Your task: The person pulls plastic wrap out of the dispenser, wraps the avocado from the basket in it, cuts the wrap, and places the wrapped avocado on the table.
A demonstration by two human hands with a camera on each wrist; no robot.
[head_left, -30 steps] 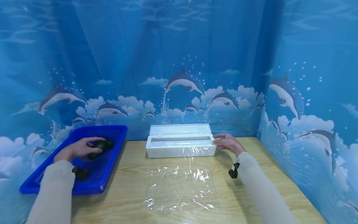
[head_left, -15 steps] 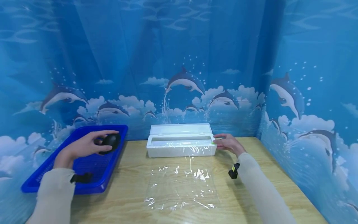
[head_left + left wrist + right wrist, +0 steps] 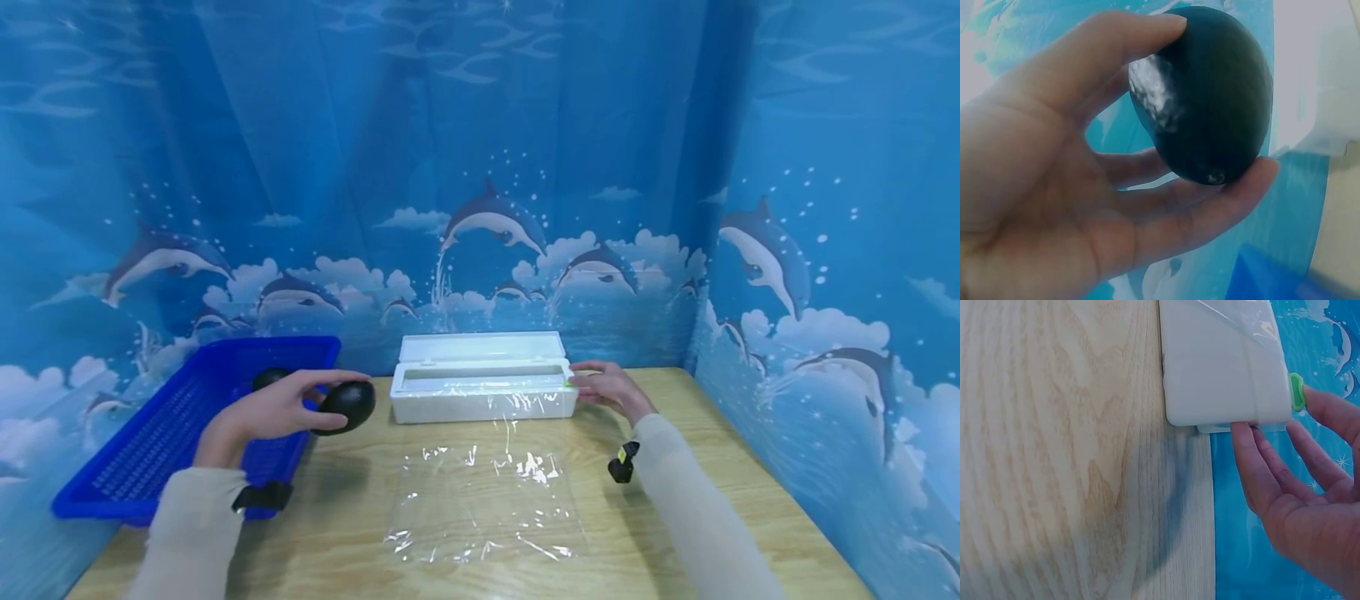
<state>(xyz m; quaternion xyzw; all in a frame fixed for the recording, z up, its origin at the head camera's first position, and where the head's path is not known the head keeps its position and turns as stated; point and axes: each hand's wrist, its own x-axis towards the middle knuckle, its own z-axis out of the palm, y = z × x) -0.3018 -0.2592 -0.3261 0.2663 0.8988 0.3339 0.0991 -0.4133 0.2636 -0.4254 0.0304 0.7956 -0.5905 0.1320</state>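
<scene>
My left hand (image 3: 277, 410) holds a dark avocado (image 3: 356, 405) above the table, just right of the basket. The left wrist view shows the thumb on one side of the avocado (image 3: 1210, 94) and fingertips on the other. My right hand (image 3: 611, 389) touches the right end of a white cling film box (image 3: 483, 407), whose lid stands up. In the right wrist view its fairly straight fingers rest against the box end, one at a green slider (image 3: 1297, 392). A sheet of clear film (image 3: 487, 504) runs from the box onto the table.
A blue basket (image 3: 105, 505) stands at the left, with another dark avocado (image 3: 268, 377) inside, partly hidden by my left hand. Behind the wooden table (image 3: 675, 542) hangs a blue dolphin-print curtain (image 3: 300, 167), which also covers the right side.
My left hand has lifted the avocado out of the basket and carried it right, over the table. My right hand stays at the end of the box.
</scene>
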